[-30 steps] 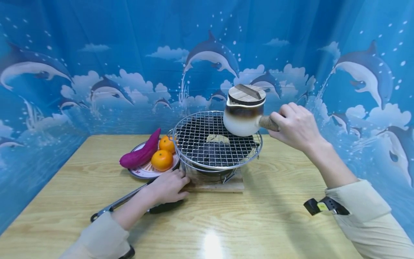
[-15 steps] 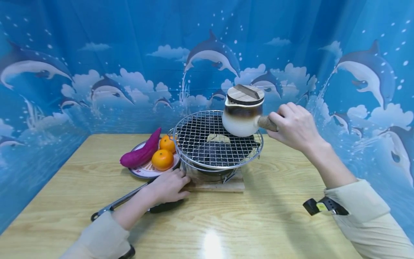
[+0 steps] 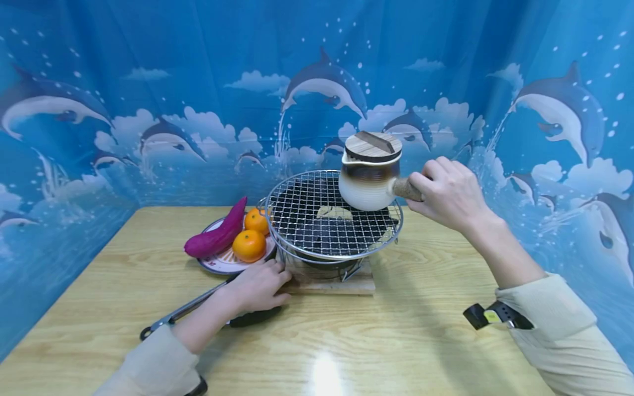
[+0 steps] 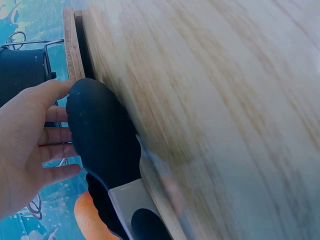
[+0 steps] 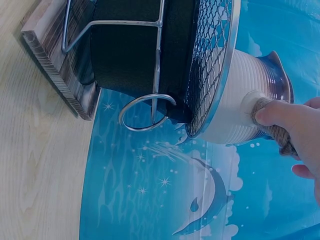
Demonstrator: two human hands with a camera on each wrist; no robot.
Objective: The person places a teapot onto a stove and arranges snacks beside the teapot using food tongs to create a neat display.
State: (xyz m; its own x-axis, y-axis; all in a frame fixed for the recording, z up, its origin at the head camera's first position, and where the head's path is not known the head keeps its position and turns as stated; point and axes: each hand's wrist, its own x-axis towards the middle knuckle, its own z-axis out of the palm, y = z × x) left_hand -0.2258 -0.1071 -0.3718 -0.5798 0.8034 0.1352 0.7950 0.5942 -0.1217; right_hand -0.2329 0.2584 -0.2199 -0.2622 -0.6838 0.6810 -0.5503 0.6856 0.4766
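My right hand (image 3: 448, 192) grips the cord-wrapped side handle (image 3: 407, 189) of a small teapot (image 3: 369, 187), white below and brown above, with a wooden lid (image 3: 373, 146). The teapot is upright over the right back part of a round wire grill rack (image 3: 322, 220); in the right wrist view its base is right at the mesh. My left hand (image 3: 260, 286) is low beside the grill's wooden base board (image 3: 329, 286), its thumb tip at the board's edge. In the left wrist view its fingers extend behind the black tong heads (image 4: 102, 130), holding nothing.
Left of the grill, a plate (image 3: 218, 269) holds a purple sweet potato (image 3: 215, 239) and two oranges (image 3: 249, 245). Tongs (image 3: 185, 308) lie on the wooden table (image 3: 386, 346) under my left forearm. A dolphin-print curtain (image 3: 238, 71) surrounds the table.
My right hand has brought the teapot slightly left and a touch lower over the rack. My left hand stays in place by the board.
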